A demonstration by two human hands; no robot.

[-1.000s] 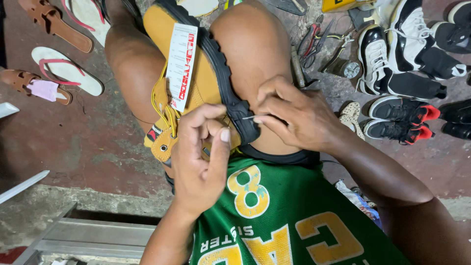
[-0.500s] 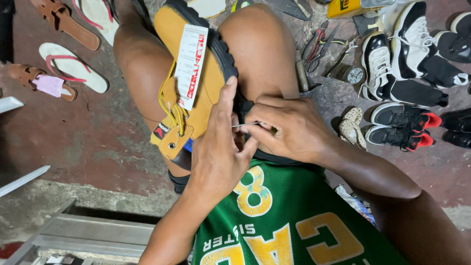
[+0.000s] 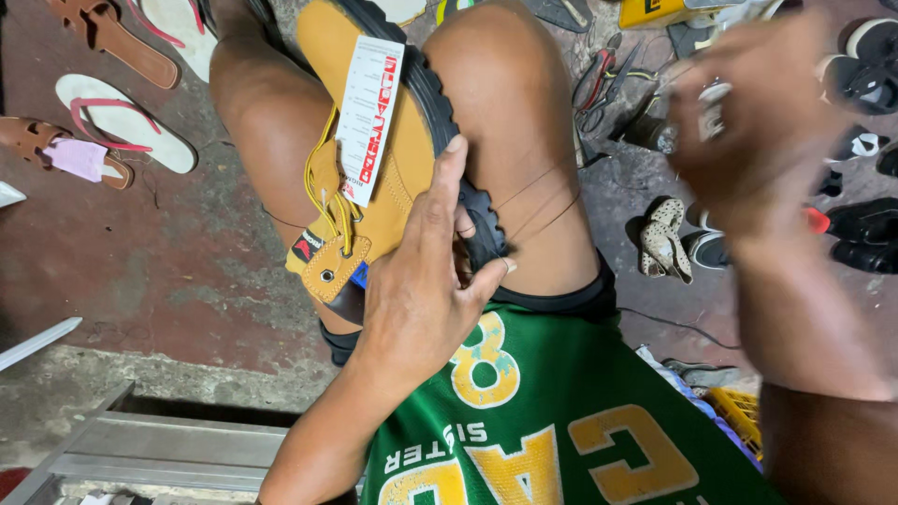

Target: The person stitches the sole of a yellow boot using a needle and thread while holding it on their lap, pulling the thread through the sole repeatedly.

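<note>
A tan work boot point(image 3: 393, 178) with a black lugged sole point(image 3: 440, 103), yellow laces and a white hang tag point(image 3: 369, 117) is wedged between my bare knees. My left hand point(image 3: 421, 290) presses on the boot's side, fingers over the sole edge, holding it. My right hand point(image 3: 758, 122) is raised far to the right, blurred, fingers closed. Thin threads point(image 3: 538, 192) stretch taut from the sole across my right thigh toward that hand. I wear a green jersey with yellow print.
Flip-flops point(image 3: 122, 122) and brown sandals point(image 3: 112, 42) lie on the red concrete at left. Pliers and scissors point(image 3: 599, 89) lie past my right knee. A patterned shoe point(image 3: 664, 238) and black sneakers point(image 3: 861, 234) sit at right. A metal rail point(image 3: 159, 449) runs below left.
My right hand has pulled away from the sole, out to the right and up, drawing the threads taut. My left hand has slid flat onto the boot's side.
</note>
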